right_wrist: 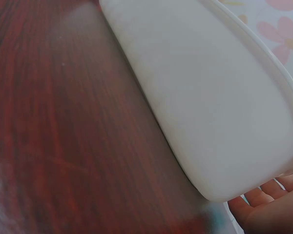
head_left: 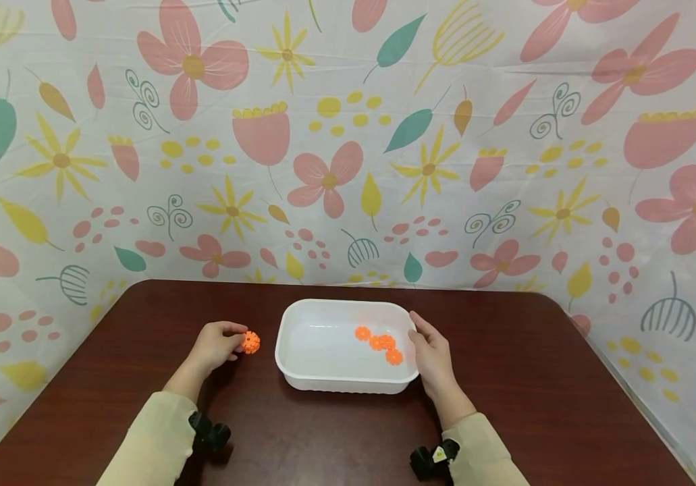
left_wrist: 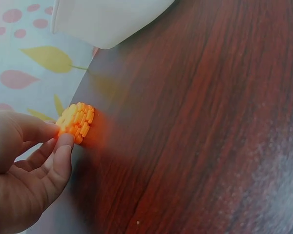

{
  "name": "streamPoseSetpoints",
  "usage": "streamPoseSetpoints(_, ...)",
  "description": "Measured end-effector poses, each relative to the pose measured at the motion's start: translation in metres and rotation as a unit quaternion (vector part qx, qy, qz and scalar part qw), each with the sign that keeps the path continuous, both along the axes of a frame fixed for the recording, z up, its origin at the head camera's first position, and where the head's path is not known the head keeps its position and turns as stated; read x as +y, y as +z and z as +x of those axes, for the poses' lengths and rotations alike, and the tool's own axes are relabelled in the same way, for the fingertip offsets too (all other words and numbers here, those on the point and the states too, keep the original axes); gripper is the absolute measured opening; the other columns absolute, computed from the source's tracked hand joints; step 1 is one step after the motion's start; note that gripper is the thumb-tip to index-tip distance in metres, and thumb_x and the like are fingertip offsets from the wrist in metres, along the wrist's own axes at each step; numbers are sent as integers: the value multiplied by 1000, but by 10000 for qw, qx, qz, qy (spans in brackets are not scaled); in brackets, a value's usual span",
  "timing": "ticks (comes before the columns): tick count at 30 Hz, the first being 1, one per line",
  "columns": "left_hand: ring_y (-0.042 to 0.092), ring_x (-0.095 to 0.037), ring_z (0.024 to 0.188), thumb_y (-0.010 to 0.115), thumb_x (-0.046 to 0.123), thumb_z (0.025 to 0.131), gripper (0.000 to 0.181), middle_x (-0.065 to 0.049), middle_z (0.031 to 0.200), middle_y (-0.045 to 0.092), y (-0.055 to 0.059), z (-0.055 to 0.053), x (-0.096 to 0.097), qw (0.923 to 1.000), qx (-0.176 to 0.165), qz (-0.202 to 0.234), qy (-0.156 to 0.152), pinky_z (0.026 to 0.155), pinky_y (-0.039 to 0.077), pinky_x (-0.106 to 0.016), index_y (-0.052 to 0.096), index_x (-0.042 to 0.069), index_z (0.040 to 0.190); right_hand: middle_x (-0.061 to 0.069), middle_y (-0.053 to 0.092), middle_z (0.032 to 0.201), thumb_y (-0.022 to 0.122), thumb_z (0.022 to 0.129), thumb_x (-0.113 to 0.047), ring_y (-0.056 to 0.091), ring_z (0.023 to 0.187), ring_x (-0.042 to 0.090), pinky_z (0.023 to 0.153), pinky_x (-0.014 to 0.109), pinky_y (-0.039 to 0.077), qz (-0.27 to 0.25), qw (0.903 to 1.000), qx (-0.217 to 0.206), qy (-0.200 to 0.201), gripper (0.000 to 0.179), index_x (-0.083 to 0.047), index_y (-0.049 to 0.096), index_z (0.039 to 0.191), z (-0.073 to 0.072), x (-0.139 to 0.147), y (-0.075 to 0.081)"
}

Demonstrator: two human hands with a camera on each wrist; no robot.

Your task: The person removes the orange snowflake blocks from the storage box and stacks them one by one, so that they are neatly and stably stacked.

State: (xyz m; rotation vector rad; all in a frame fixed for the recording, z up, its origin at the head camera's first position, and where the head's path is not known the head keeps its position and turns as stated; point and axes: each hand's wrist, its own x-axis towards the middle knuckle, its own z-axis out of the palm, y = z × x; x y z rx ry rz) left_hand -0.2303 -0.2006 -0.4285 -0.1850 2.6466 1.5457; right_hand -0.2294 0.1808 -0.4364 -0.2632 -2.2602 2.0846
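Note:
Left of a white plastic tub [head_left: 308, 385], my left hand [head_left: 212, 349] pinches a small stack of orange notched plastic discs [head_left: 252, 342] between thumb and fingers. The left wrist view shows the discs [left_wrist: 77, 122] packed together in a chunky bundle just past the fingertips; whether it touches the table cannot be told. My right hand [head_left: 435, 354] holds the tub's right end, thumb at the rim and the other fingers along the outer wall. Inside the tub, toward its right side, lie several loose orange discs [head_left: 393, 356]. The right wrist view shows mostly the tub's outer wall [right_wrist: 200, 97].
The tub stands on a dark reddish-brown wooden table [head_left: 335, 439] with rounded far corners. Behind the table hangs a white cloth [head_left: 335, 250] printed with flowers and leaves. A black wrist device [head_left: 209, 432] sits at the left cuff, another [head_left: 433, 459] at the right.

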Motion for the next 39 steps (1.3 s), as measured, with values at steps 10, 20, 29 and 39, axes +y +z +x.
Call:
streamPoseSetpoints(10,62,-15,68,54,4,91,28,-20,92,64,-4,-1,0,9999,79,-85,-78,59,56,-30,62,-8,115,12,38,149,42,98,-11,40,131,22,107,39,36,44,10000,-30,-29,44,-10,43,142,0,1,-1)
streamPoseSetpoints(20,63,-18,72,55,9,93,29,-21,98,63,4,1,-2,9995,230,-221,-72,61,55,-30,60,-5,118,12,38,149,42,97,-11,41,130,22,104,33,39,48,10000,-32,-69,45,-10,43,142,1,1,-2)
streamPoseSetpoints(29,62,-21,70,59,17,92,31,-16,91,66,13,-1,6,9972,629,-408,-27,58,50,-25,62,0,117,12,38,149,42,98,-12,42,130,23,107,41,37,-63,10000,-55,-33,44,-10,43,142,1,1,-1)
streamPoseSetpoints(39,66,-20,83,61,18,91,29,-15,103,67,23,1,27,9938,1055,-230,-255,66,54,-24,63,1,115,12,38,148,43,97,-11,43,129,24,106,39,39,-12,10000,-51,-52,44,-10,44,141,0,0,-1)
